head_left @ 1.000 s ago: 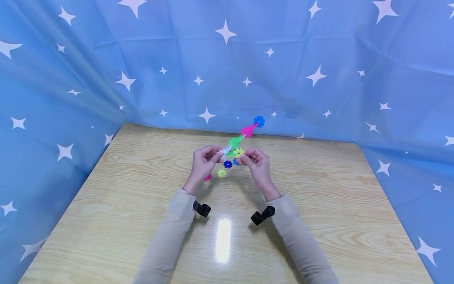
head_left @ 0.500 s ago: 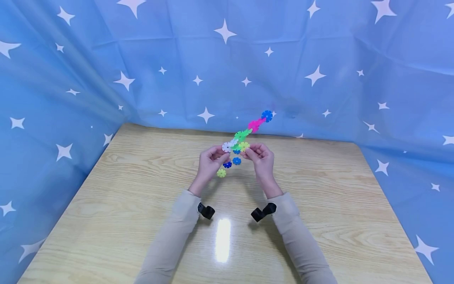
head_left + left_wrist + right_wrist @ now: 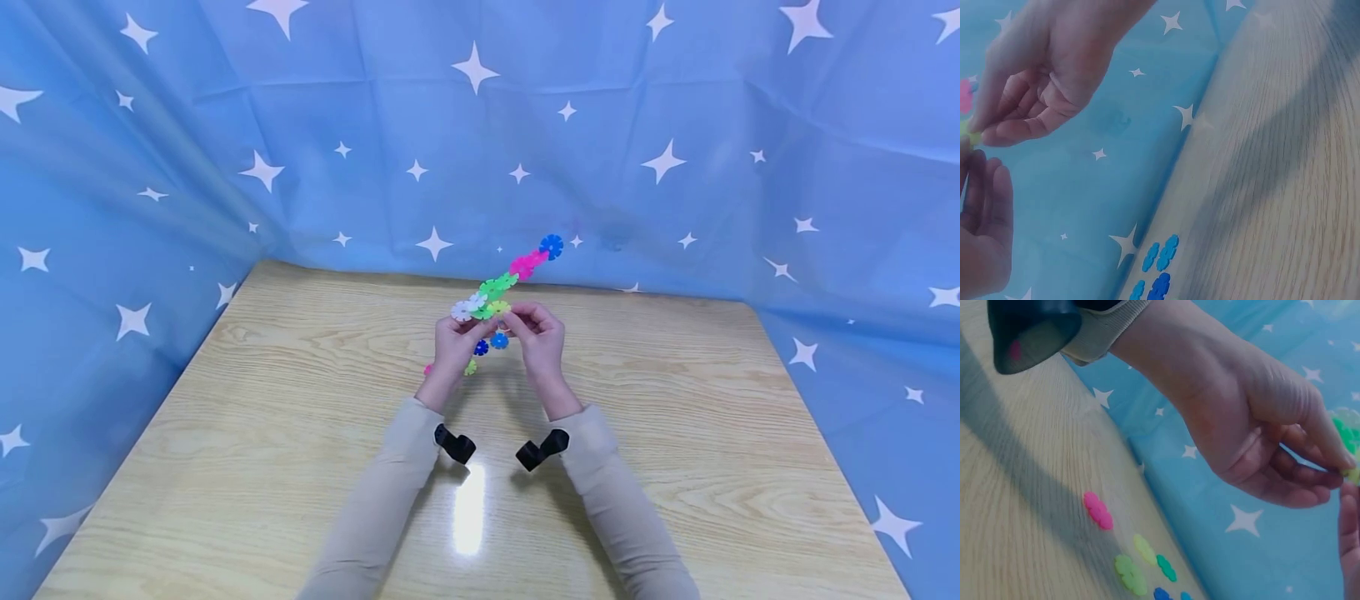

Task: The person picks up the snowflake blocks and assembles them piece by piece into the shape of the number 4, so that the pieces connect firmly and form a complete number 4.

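Observation:
A chain of slotted plastic snowflake discs is raised over the far part of the table in the head view. White (image 3: 462,311), green (image 3: 491,288) and pink discs (image 3: 522,267) lead up to a blue disc (image 3: 551,247) at the far tip. My left hand (image 3: 455,346) pinches the chain from below, near its green and yellow discs. With thumb and forefinger my right hand (image 3: 543,337) pinches the yellow disc (image 3: 499,307) beside the green ones. Both sets of fingertips nearly meet there, covering parts of the discs. In the right wrist view, the left thumb (image 3: 1335,447) presses at the yellow-green piece.
Loose discs lie on the wooden table (image 3: 675,433) under the hands: dark blue (image 3: 481,347), lighter blue (image 3: 499,340), yellow-green (image 3: 470,367) and pink (image 3: 1098,510). A blue curtain with white stars (image 3: 615,125) hangs behind the table's far edge.
The left hand has moved right, closer to the right hand. The chain rose and swung right, then shifted slightly back left, and its discs have turned. The right hand keeps its pinch.

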Tool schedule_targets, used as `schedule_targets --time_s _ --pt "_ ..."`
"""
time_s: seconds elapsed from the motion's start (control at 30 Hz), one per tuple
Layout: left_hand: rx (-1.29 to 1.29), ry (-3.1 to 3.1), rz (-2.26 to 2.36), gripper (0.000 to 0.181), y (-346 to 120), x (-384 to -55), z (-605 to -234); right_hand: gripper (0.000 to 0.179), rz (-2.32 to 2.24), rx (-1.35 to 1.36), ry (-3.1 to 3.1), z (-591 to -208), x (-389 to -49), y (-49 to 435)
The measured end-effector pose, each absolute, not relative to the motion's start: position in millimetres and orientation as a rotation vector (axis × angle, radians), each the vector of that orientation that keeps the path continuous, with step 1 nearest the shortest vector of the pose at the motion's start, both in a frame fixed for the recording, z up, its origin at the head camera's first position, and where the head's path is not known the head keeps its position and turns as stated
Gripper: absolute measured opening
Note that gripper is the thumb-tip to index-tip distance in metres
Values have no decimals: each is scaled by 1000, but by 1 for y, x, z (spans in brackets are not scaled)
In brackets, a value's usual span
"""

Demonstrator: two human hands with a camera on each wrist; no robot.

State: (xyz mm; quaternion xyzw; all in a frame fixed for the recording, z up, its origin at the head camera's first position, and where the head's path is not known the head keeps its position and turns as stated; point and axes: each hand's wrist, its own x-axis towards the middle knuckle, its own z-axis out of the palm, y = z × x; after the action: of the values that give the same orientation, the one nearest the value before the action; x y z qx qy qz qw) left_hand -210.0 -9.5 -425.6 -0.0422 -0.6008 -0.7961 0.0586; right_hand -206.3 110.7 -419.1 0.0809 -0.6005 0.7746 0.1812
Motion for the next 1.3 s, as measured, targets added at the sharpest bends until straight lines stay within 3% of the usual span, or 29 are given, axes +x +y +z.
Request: schedule_targets --time_s 0.3,0.47,0.6,0.87,1.3 --pt "-136 -1736 -2414 16 -17 -211 -427 24 2167 268 -1785 -424 -208 114" --pt "-160 -1636 -2435 7 -27 -213 -423 23 2100 74 -2061 -441 -217 124" --pt "-166 -1585 -2440 12 -34 -213 -421 29 1893 -31 -2460 -460 -227 130" --pt "-192 -1586 -2403 15 -42 -213 -417 42 1373 121 -2864 -477 -240 127" --pt "-220 -1568 -2373 18 -50 -212 -412 27 961 167 -3053 -470 -249 117"
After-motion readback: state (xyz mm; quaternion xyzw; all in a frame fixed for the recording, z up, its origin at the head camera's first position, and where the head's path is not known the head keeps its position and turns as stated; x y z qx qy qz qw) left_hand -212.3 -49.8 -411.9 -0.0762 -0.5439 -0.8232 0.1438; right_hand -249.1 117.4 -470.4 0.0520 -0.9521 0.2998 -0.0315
